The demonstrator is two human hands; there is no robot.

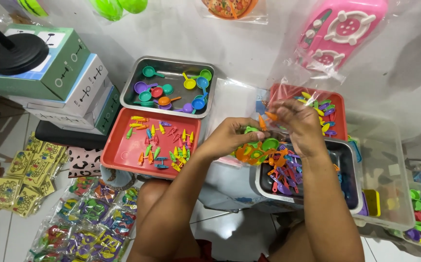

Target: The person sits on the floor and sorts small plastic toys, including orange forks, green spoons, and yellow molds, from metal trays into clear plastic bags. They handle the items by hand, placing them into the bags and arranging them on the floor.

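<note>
Orange carrot-shaped toy piece sits pinched in the fingertips of our right hand, which is mostly curled, thumb and first fingers closed on the piece, the other fingers loosely bent. A second small orange piece stands upright just beside it, between the two hands; we cannot tell which hand's fingers carry it.

Our left hand is partly closed around a bunch of small toy pans, green and orange, gathered against the palm and fingers. The two hands nearly touch at the fingertips.

Directly under the right hand: a grey metal tray with a heap of mixed small plastic utensils, orange, purple and pink. Beyond the right hand: a red tray with yellow, green and purple pieces, partly under a clear plastic bag.

To the left of the left hand: a red tray holding scattered small vegetable-shaped pieces. Beyond that, a grey metal tray with toy pans in teal, purple, yellow, blue and orange.

Further beyond the right hand lies a pink toy stove in a clear wrapper. Well to the left of the left hand, stacked cardboard boxes; nearer us on the floor, bagged toy sets.
</note>
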